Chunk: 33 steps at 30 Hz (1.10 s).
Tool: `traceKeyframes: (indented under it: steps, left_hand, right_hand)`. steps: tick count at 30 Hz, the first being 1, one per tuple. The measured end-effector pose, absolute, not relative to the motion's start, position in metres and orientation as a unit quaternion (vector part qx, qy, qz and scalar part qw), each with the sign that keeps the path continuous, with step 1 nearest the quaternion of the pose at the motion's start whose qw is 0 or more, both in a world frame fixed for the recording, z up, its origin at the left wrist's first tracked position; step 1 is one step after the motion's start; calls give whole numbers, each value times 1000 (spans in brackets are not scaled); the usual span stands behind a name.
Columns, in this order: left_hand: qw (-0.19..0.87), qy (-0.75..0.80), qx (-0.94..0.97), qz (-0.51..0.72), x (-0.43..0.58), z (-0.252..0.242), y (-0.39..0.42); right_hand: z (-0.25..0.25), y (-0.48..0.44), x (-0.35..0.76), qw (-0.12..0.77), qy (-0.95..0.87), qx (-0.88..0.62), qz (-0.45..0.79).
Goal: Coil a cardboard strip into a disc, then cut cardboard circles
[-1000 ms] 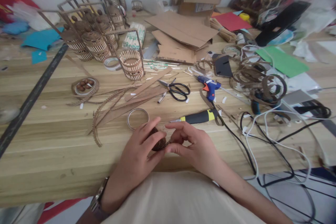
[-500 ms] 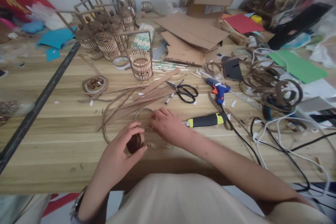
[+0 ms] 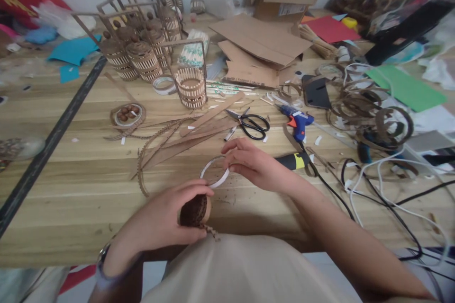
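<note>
My left hand (image 3: 167,220) is closed around a small roll of brown corrugated cardboard (image 3: 194,211), held near the table's front edge with a loose tail hanging from it. My right hand (image 3: 254,165) pinches a thin white tape ring (image 3: 213,175) and holds it tilted just above the wooden table (image 3: 71,199), a little beyond the left hand. Cardboard crumbs lie under the ring.
Long corrugated cardboard strips (image 3: 170,144), scissors (image 3: 250,123), a blue glue gun (image 3: 296,120) and a black-and-yellow knife (image 3: 293,161) lie beyond my hands. Slatted cardboard baskets (image 3: 142,54) stand at the back left. Cables (image 3: 373,189), cardboard rings (image 3: 369,109) and boxes (image 3: 259,42) fill the right.
My right hand reached forward to the white ring, picked it up and drew it back. My left hand pulled the cardboard roll toward my body.
</note>
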<state>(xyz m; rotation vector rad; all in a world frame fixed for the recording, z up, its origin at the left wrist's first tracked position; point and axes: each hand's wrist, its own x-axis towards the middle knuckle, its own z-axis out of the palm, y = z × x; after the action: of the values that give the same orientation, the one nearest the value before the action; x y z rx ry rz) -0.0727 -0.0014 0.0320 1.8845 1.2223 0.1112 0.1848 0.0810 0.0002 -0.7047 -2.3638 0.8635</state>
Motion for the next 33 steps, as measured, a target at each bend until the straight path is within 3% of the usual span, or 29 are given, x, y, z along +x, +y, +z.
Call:
traceKeyframes:
  steps: [4, 10, 16, 28, 33]
  left_hand:
    - [429, 485, 760, 59, -52, 31, 5]
    - [412, 492, 757, 127, -36, 26, 0]
    - [397, 493, 761, 141, -20, 29, -3]
    - [339, 529, 763, 153, -9, 24, -4]
    - [316, 537, 767, 150, -5, 23, -5]
  right_hand:
    - [-6, 67, 194, 348, -838, -314, 279]
    - [-11, 32, 192, 431, -797, -410, 110]
    - [-11, 25, 188, 455, -788, -415, 30]
    - [-6, 16, 200, 454, -757, -461, 91]
    - [2, 24, 203, 436, -796, -416, -45]
